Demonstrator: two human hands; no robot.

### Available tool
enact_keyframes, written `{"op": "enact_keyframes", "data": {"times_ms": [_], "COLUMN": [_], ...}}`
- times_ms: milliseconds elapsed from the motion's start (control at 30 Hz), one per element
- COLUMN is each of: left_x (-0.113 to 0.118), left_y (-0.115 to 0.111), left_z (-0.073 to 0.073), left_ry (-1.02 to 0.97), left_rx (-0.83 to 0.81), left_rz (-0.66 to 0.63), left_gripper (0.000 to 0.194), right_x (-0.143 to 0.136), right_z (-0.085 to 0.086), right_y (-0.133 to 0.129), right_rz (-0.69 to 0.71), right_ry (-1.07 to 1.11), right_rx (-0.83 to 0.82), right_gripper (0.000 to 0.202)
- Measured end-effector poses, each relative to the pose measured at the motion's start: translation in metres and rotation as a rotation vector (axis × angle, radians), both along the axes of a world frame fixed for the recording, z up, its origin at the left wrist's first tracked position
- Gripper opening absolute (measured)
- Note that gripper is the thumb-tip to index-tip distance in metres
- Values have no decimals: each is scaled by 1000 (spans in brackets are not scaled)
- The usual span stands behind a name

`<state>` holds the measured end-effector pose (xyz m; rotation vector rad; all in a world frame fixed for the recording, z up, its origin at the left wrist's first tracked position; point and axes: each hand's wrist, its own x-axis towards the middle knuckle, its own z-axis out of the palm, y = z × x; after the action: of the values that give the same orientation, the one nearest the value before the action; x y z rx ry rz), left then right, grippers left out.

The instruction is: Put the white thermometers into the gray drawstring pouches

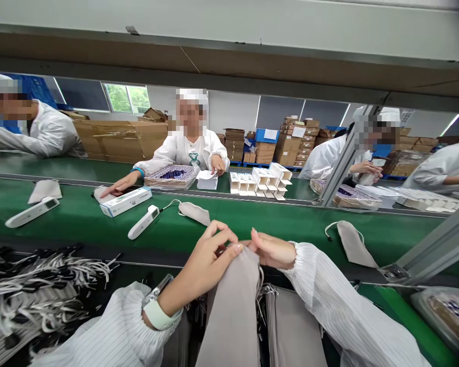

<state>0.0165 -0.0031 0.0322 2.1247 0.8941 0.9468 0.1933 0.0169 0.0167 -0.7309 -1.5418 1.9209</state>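
Both hands work the mouth of a grey pouch (233, 311) at the near edge of the bench (252, 219): the left hand (208, 265) pinches its top with closed fingers, and the right hand (271, 250) is closed on the same rim. No thermometer (143, 222) is in it yet; one lies on the belt beside another pouch (194, 212), so packing looks barely begun.

A grey fabric pouch (233, 306) is standing upright at the near edge of the surface, its top opening being pinched on both sides, drawstring hanging alongside.
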Motion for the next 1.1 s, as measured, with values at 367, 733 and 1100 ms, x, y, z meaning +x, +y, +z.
{"op": "enact_keyframes", "data": {"times_ms": [367,733,1100], "left_x": [-25,-14,-5], "left_y": [-1,-10,-9], "left_z": [26,26,11], "left_ry": [298,-249,304], "left_rx": [-194,-505,103], "left_rz": [153,-145,-201], "left_gripper": [25,33,9], "right_x": [21,-9,71], "right_z": [-4,-12,-20], "right_y": [17,0,70], "right_rz": [-972,79,-1306], "right_ry": [-609,-104,-448], "right_rx": [1050,341,318], "right_gripper": [35,82,38]}}
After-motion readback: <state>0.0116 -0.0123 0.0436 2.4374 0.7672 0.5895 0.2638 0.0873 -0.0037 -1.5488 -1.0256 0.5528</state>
